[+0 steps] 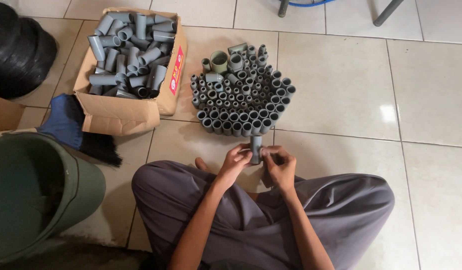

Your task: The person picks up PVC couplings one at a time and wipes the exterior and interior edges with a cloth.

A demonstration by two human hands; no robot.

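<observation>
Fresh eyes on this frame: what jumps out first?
The cluster of grey pipe fittings standing upright on the tiled floor, right in front of the seated person. Next, the cardboard box of loose grey tubes at upper left. Then the left hand and right hand holding one grey fitting together.

You sit on the floor [341, 90]. Before your hands stands a cluster of upright pipe pieces [241, 95]. Left of the cluster is a cardboard box [126, 112] with pipe pieces in it; a bucket [36, 195] stands at your left.

Tiled floor [351, 90] bears upright pipe fittings [241, 95], cardboard box [126, 112], bucket [36, 195].
</observation>
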